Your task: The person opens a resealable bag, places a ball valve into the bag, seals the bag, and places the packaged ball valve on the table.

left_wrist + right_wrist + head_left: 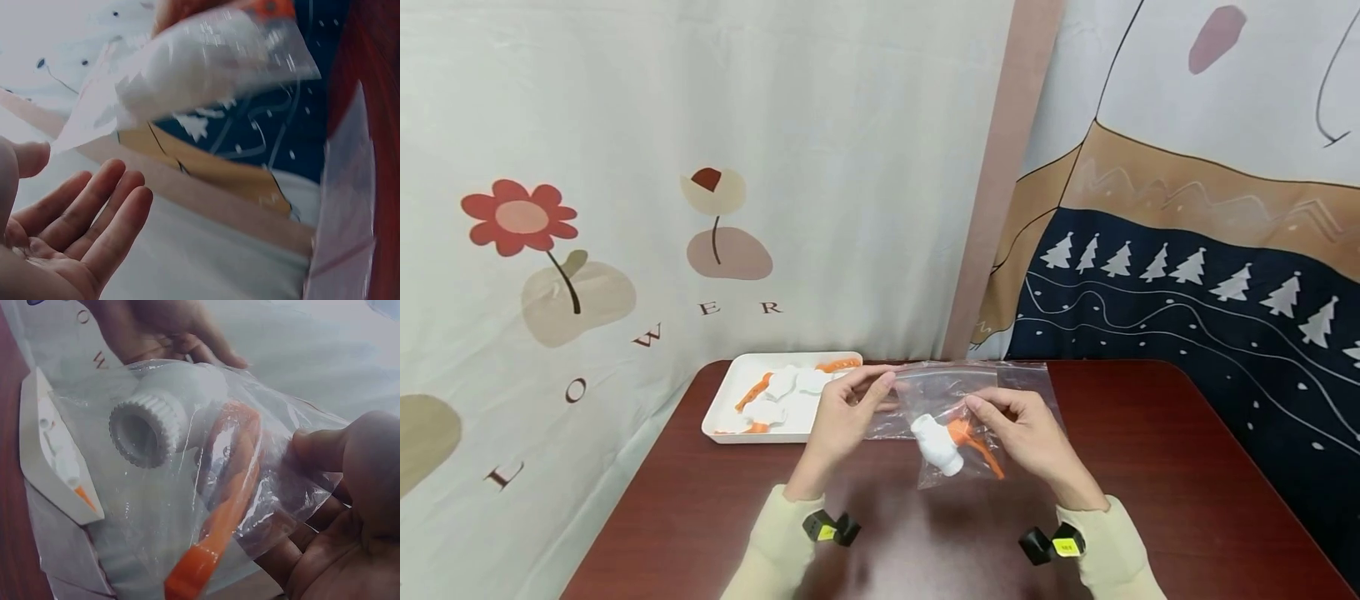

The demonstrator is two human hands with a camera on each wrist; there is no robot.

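A clear zip bag (931, 467) hangs above the table with a white plastic ball valve (937, 446) inside. The valve's orange lever handle (228, 506) slants downward, and its ribbed end nut (145, 431) faces the camera in the right wrist view. My right hand (1026, 433) pinches the bag's right edge between thumb and fingers. At the bag's upper left corner is my left hand (844, 421), thumb and fingers spread apart. In the left wrist view, that left hand (81, 231) has extended fingers below the bag, with nothing between them.
A white tray (718, 417) at the back left of the dark red table (700, 517) holds several white valve bodies and orange handles. More clear plastic bags (883, 427) lie flat behind the hands. Printed curtains (865, 167) hang behind the table.
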